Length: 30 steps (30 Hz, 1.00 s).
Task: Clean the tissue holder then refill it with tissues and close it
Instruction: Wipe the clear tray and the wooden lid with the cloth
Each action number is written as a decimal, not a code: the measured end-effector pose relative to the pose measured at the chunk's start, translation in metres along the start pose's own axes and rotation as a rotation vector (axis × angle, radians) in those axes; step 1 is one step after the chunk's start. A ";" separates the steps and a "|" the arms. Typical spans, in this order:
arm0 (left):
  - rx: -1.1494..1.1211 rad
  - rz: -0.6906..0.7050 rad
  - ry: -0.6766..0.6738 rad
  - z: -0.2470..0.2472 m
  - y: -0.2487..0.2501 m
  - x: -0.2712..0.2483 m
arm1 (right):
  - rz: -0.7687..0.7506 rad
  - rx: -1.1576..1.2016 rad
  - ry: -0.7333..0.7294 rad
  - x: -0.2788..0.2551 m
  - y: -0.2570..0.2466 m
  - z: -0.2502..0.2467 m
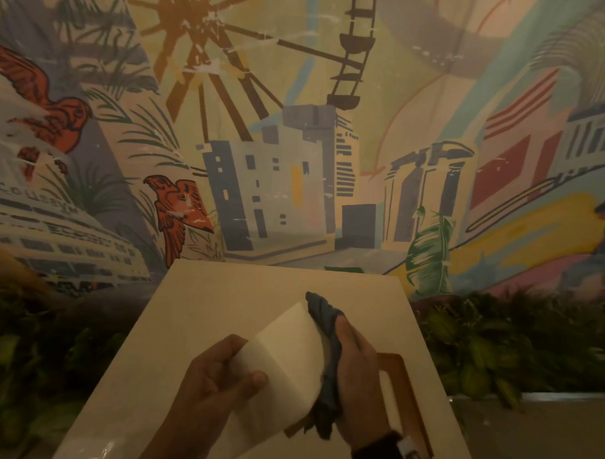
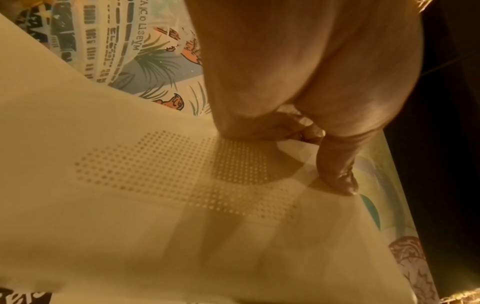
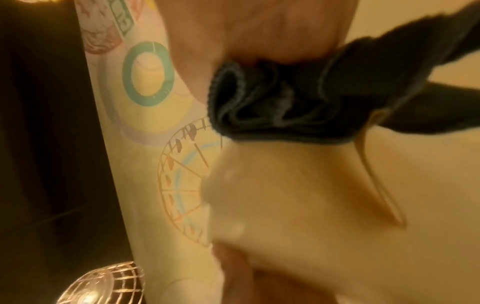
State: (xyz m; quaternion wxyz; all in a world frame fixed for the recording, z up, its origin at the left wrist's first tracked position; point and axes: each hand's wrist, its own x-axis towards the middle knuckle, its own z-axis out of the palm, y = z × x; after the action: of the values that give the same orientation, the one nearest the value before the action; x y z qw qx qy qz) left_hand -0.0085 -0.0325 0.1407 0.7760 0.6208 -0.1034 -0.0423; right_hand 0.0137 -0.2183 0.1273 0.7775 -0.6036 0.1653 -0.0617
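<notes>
The white tissue stack (image 1: 283, 359) was held above the desk (image 1: 202, 301), left hand (image 1: 206, 384) pinching its near corner. The right hand (image 1: 354, 378) clamped a dark cloth (image 1: 327, 354) against its right edge. The brown tissue holder (image 1: 405, 387) lay on the desk just beside the right hand.

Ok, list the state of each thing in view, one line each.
Left hand: grips the tissue stack at its left side.
Right hand: holds the cloth against the stack's right side.
Tissue stack: folded, lifted off the table, tilted.
Cloth: bunched, dark, between right hand and stack.
Holder: lying flat on the table, under the right hand, partly hidden.
Table: bare where visible.
</notes>
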 end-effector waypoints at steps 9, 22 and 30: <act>0.060 -0.006 -0.025 -0.006 0.003 0.001 | -0.248 -0.575 -0.007 -0.037 -0.014 0.010; 0.099 0.041 -0.021 -0.009 0.012 -0.004 | -0.603 -0.600 -0.191 -0.029 -0.005 -0.009; 0.121 0.030 -0.048 0.000 0.005 0.003 | -0.615 -0.815 -0.213 -0.036 -0.025 0.022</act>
State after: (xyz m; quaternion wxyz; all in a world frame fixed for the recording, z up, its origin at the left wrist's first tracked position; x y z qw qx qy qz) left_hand -0.0056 -0.0321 0.1458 0.7350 0.6637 -0.1335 -0.0395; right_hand -0.0097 -0.1941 0.1624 0.4380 -0.8808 -0.0893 -0.1562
